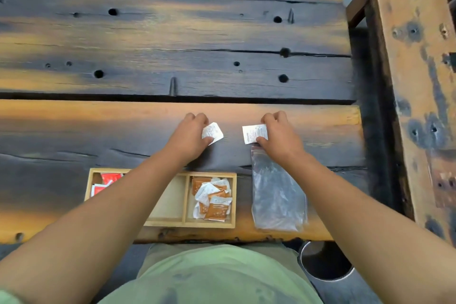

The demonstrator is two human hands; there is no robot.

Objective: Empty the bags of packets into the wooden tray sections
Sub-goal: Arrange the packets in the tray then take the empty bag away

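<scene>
One white packet (212, 133) is pinched in the left hand (191, 134) and another (254, 133) in the right hand (280, 139), fingers closed on each. The emptied bag (277, 195) lies by the tray (209, 224) at the counter's near edge. Both strays need dropping into a section next.

Both your bare forearms reach forward over the tabletop (74, 131), wrists straight. Your left hand (190, 131) is knuckles up, its grip pinched shut on a white packet (214, 132). Your right hand (278, 136), well apart, pinches another white packet (253, 133) between thumb and fingers.
</scene>
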